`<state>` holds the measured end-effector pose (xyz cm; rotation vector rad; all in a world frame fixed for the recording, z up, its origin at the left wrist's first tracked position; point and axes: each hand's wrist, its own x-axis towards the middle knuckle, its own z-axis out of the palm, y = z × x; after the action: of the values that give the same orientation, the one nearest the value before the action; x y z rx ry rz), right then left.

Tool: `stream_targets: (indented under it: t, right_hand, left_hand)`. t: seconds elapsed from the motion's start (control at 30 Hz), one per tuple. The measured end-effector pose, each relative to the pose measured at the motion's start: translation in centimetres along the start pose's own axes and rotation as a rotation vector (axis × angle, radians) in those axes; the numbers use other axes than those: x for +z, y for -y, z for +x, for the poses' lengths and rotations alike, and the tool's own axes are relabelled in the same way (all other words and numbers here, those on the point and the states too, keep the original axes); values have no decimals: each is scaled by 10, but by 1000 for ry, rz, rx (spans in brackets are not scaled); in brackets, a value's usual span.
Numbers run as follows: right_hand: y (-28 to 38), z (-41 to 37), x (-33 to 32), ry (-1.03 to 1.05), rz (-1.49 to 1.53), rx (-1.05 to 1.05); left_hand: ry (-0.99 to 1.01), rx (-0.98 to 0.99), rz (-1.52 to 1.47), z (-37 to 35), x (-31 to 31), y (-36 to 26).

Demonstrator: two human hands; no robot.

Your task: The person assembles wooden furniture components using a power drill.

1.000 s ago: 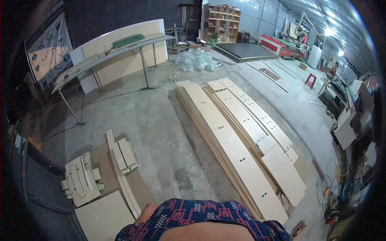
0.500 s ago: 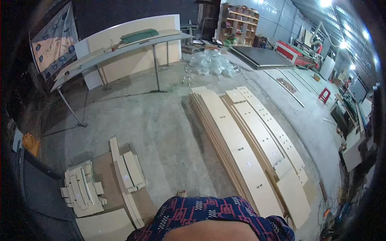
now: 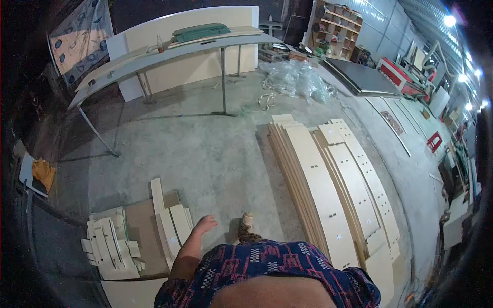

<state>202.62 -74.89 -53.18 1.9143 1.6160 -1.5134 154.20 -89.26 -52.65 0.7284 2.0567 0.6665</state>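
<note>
My left hand (image 3: 206, 224) hangs over the floor at the lower middle, beside the right edge of a small stack of cream boards (image 3: 177, 222). It looks empty, but its fingers are too small and blurred to read clearly. My right hand is out of the picture. To the right lie long stacks of cream panels (image 3: 321, 192) with small dark slots and holes. One foot (image 3: 247, 220) shows in front of the patterned shirt (image 3: 267, 259).
A long table (image 3: 190, 50) bears green material (image 3: 200, 32) and a bottle (image 3: 159, 43). Clear plastic wrap (image 3: 300, 79) lies beyond the panels. Dark sheets (image 3: 359, 77), a red stool (image 3: 434, 142) and shelves (image 3: 339, 28) stand farther right. Short pieces (image 3: 110, 244) lie lower left.
My left hand and forearm have come into view. A foot shows farther forward. The view has shifted, so the table and long panels sit farther right in the picture.
</note>
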Motion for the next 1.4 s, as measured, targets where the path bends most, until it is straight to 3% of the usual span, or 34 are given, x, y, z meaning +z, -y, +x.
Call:
stream_targets:
  t: [0.17,0.3,0.4,0.57,0.67,0.7,0.83,0.97,1.03,1.1,1.17,1.4]
  right_hand:
    - [118,82,-16,12,-20,-67]
    - [212,118,-40,29,-42,-133]
    - [272,136,-54,47,-45,-209]
    - [371,186,-79,70,29,-386]
    - [449,216,-91,139,177,-322]
    - [481,222,-96,172,251,-255]
    - [623,196,-109,25,442,-410]
    - [724,205,-105,48,607,-485]
    - [772,210,-105,52,720,-522]
    - [833,203,-119,19,773,-571]
    - [888,197,-131,18,810,-623]
    - [1028,235,-171,-1,753,-875]
  left_hand:
    - [71,-151,170,59,-19,23]
    - [79,-401,48,64,-50,45]
    - [29,-484,-78,77,-74,38]
    - [-33,-443,-224,147,-118,-2]
    - [-49,-329,-300,212,-148,-38]
    - [-51,-274,-329,239,-160,-56]
    - [13,-47,-476,337,-221,-147]
    - [353,51,-594,393,-291,-263]
    - [482,143,-357,458,-297,-293]
    - [554,207,-172,474,-324,-377]
    - [668,339,-163,512,-335,-426]
    - [899,630,-531,571,-393,-581]
